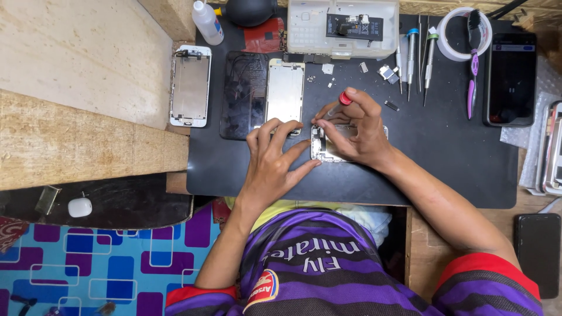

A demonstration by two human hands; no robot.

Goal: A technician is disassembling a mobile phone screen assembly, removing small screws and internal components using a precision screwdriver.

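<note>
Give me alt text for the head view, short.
Seen from above, a right hand holds a red-capped screwdriver over an opened phone on a black mat, while the left hand steadies the phone's edge. Phone panels, more screwdrivers and a parts box lie behind.

on a black work mat (445, 152), the right hand (358, 130) pinches a red-capped screwdriver (338, 105) over an opened phone chassis (323, 146) while the left hand (275, 161) steadies its edge, with a metal screen plate (285, 90), a cracked black screen (243, 93) and spare screwdrivers (417, 58) beyond.
</note>
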